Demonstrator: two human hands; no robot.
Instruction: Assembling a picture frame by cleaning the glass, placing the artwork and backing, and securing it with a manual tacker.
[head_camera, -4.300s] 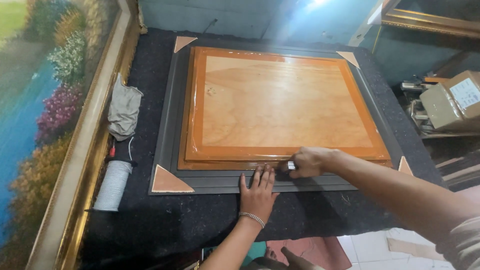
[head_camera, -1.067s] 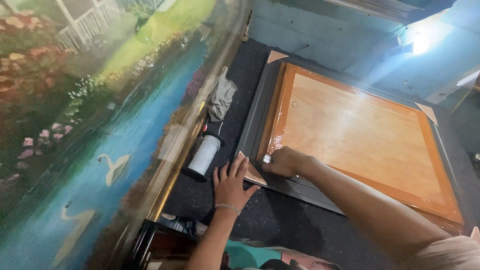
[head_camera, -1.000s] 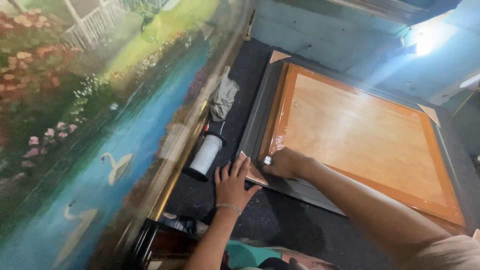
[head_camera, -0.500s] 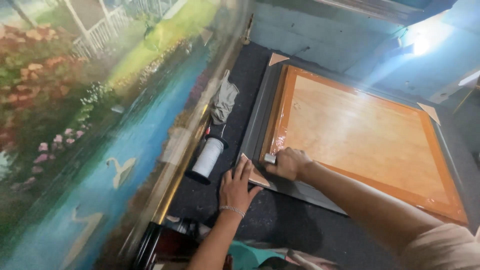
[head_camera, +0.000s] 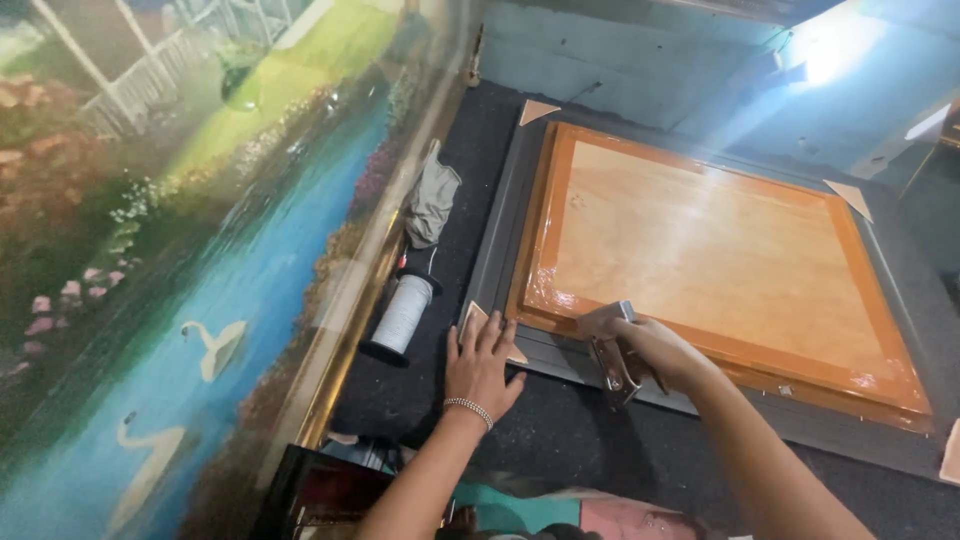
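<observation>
A grey picture frame (head_camera: 500, 230) lies face down on a dark table, with an orange wooden backing board (head_camera: 700, 250) set inside it and cardboard protectors on its corners. My left hand (head_camera: 482, 362) rests flat, fingers spread, on the near-left corner protector (head_camera: 478, 322). My right hand (head_camera: 655, 350) grips a metal staple gun (head_camera: 608, 350), its nose lifted just off the near-left edge of the backing board.
A large landscape painting (head_camera: 200, 250) in a gold frame leans along the left. A white roll (head_camera: 402, 316) and a grey rag (head_camera: 430, 205) lie between it and the grey frame. A blue wall stands behind the table.
My hands have worked from the middle of the frame's near edge over to its near-left corner. In the last half second the staple gun has lifted and tilted off the board.
</observation>
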